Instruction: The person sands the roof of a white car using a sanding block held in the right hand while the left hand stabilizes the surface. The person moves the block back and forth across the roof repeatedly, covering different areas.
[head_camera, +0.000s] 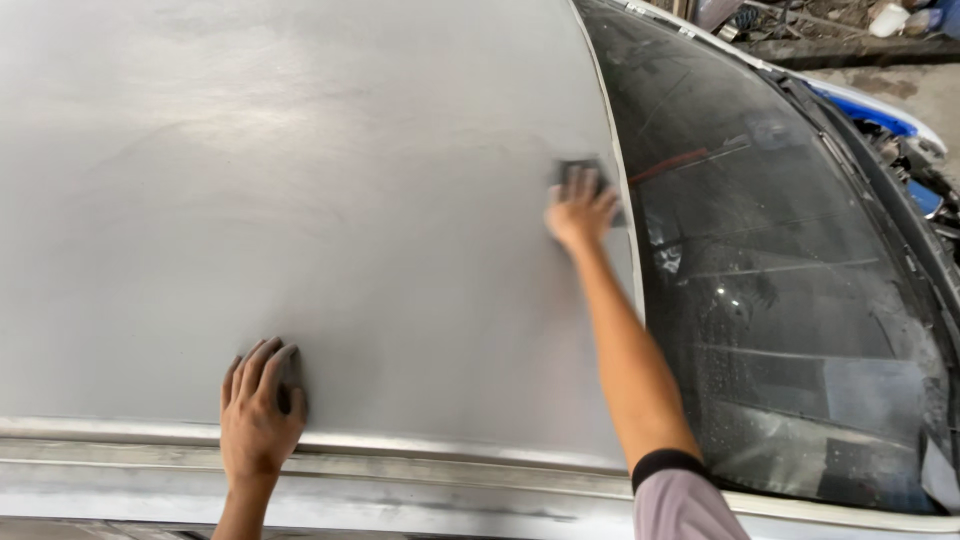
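sanding pad (583, 172) under right hand (578, 212) on car roof (300, 200); left hand (258, 415) flat.

The left hand (258, 412) lies flat, palm down, at about seven o'clock in the view, fingers together and pointing toward twelve, its bare forearm rising from the lower edge. The right hand (580, 212) sits just right of centre, near one o'clock, palm down with fingers spread. Its arm stretches straight out from five o'clock, sleeve at the elbow.

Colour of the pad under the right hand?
Dark grey sanding pad under the right hand, seen in the head view.
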